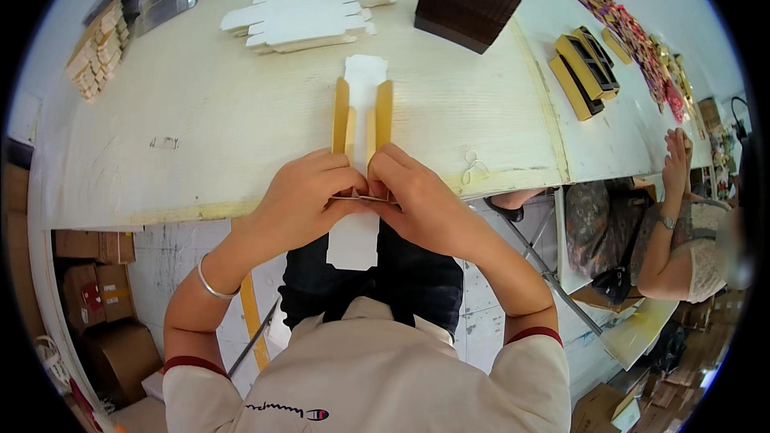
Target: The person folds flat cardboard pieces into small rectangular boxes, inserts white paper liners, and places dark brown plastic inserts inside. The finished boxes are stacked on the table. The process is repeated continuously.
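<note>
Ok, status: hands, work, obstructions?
Left hand, right hand: pinching gold-and-white cardboard carton, near end. Long sides upright. Flat white cardboard stack beyond, not blocking.

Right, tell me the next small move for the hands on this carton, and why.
Probably fold the near white flap up and inward: it extends past the edge of the table, the gold side walls already stand up, and the left hand and right hand are pinching the near end of the carton.
</note>
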